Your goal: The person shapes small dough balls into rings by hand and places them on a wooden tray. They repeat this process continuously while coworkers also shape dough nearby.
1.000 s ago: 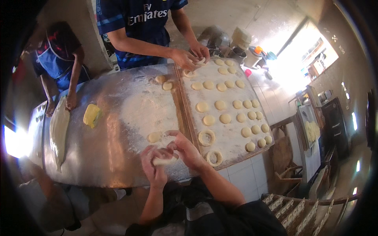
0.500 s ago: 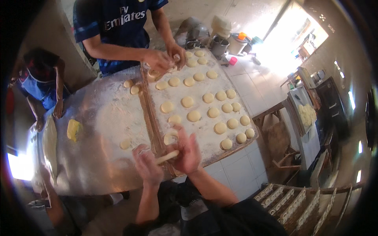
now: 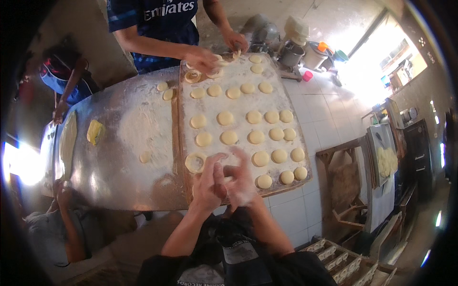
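My left hand and my right hand are close together over the near edge of the floured board. Between them a pale piece of dough shows only in part; the fingers hide the rest. The right hand is smeared by motion. Just beyond my left fingers lies a dough ring with a hollow middle. Rows of round dough pieces cover the board to the far side. Across from me, a person's hands work on dough beside another ring.
Left of the board, a floured metal table bears a yellow block and a long dough sheet. Other people stand along its left side. Racks lie low at right, near a wooden stand. Buckets stand behind.
My hands have come together and moved slightly right; the dough stick between them is now mostly hidden. The view has shifted. The person opposite has moved one hand away from the other.
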Available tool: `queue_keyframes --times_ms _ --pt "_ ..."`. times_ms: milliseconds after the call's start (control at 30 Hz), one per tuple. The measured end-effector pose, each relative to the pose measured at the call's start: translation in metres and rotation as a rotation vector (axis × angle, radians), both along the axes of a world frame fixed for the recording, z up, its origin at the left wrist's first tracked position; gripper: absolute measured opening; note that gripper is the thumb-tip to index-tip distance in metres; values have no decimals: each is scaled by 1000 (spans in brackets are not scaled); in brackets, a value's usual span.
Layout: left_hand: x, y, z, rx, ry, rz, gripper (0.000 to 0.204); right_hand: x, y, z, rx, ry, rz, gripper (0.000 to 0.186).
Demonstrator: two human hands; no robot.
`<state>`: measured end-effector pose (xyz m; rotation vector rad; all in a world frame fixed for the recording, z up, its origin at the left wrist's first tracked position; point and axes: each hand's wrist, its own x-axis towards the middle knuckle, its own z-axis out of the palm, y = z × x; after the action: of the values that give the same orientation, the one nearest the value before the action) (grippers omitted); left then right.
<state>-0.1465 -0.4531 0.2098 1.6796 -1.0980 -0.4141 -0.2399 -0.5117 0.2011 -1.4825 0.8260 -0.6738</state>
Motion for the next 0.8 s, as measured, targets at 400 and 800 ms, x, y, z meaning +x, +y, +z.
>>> queue_keyframes --times_ms 400,800 --pt "-28 -9 -5 81 62 -30 25 -50 -24 -3 682 -670 -48 60" --pt "-19 -15 -9 704 -181 191 57 -48 -35 -1 -396 447 -87 66"
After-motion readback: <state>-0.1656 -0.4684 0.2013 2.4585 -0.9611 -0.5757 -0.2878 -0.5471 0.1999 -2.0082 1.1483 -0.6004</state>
